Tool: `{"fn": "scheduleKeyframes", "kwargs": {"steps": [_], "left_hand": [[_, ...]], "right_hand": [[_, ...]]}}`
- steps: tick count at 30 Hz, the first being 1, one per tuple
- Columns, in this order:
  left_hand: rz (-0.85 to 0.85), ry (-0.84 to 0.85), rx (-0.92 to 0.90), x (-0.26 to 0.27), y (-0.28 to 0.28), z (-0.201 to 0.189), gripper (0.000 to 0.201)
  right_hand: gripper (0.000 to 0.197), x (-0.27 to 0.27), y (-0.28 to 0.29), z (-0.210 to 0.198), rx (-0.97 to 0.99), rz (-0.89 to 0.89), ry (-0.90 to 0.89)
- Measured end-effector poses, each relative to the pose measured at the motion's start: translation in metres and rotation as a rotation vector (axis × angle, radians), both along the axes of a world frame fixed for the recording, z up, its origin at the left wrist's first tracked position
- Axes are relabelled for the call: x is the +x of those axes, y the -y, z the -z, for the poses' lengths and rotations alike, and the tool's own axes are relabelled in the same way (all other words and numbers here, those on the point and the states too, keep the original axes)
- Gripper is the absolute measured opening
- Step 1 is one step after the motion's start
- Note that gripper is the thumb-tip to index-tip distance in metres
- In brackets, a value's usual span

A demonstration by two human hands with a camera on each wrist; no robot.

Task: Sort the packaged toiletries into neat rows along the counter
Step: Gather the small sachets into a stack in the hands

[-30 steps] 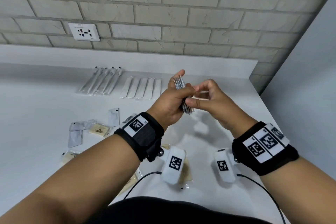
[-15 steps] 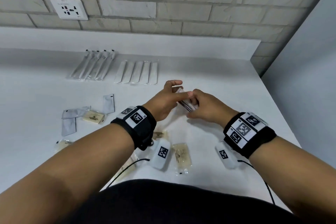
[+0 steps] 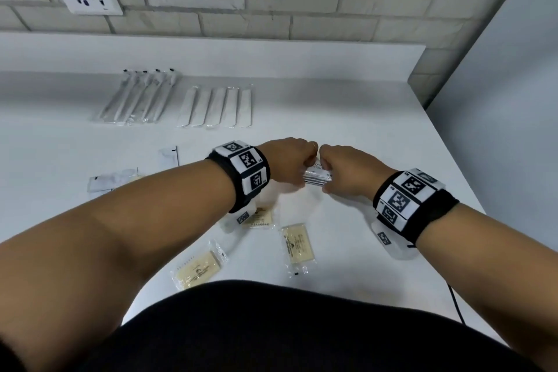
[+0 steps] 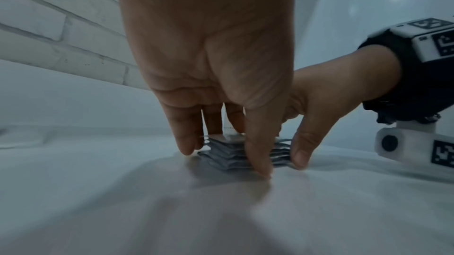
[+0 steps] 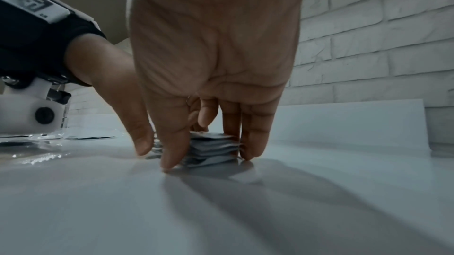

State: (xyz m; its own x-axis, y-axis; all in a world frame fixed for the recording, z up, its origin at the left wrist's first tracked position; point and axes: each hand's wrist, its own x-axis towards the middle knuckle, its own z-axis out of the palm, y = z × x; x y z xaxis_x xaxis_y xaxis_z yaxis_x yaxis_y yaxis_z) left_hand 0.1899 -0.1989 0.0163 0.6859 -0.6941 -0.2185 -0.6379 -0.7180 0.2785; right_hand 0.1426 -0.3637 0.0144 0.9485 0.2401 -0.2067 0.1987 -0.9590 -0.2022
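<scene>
A stack of several grey sachets (image 3: 317, 177) lies flat on the white counter (image 3: 392, 136), right of centre. My left hand (image 3: 290, 160) grips its left side and my right hand (image 3: 344, 174) grips its right side, fingertips down on the counter. In the left wrist view the left hand (image 4: 223, 159) has thumb and fingers pinching the stack (image 4: 226, 154) front and back. In the right wrist view the right hand (image 5: 209, 160) clamps the stack (image 5: 211, 148) the same way. The far side of the stack is hidden by the fingers.
Two neat rows lie at the back: wrapped toothbrushes (image 3: 139, 100) and white sleeves (image 3: 216, 107). Loose sachets (image 3: 169, 155) lie at the left. Soap packets (image 3: 297, 244) lie near my body. The counter's right edge meets a grey panel (image 3: 498, 100).
Both hands came down from mid-air to the counter with the stack, which went from standing on edge between them to lying flat on the surface.
</scene>
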Motion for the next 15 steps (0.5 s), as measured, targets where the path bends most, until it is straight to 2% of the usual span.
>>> {"fn": "scheduleKeyframes", "kwargs": {"steps": [2, 4, 11, 15], "left_hand": [[0.027, -0.034, 0.011, 0.0037, 0.0014, 0.0004, 0.043], [0.045, -0.019, 0.020, 0.0054, 0.0030, 0.0023, 0.042], [0.034, -0.019, 0.003, 0.0089, 0.0021, 0.0085, 0.041], [0.022, -0.013, -0.007, 0.0114, 0.0022, 0.0100, 0.040]], "right_hand": [[0.050, -0.0016, 0.0035, -0.0027, 0.019, 0.017, -0.025], [0.059, -0.0031, 0.0047, -0.0035, 0.010, 0.018, -0.020], [0.061, -0.0025, 0.0071, -0.0025, -0.031, 0.010, -0.014], [0.051, 0.0015, 0.0091, -0.0015, -0.015, 0.018, -0.023]]}}
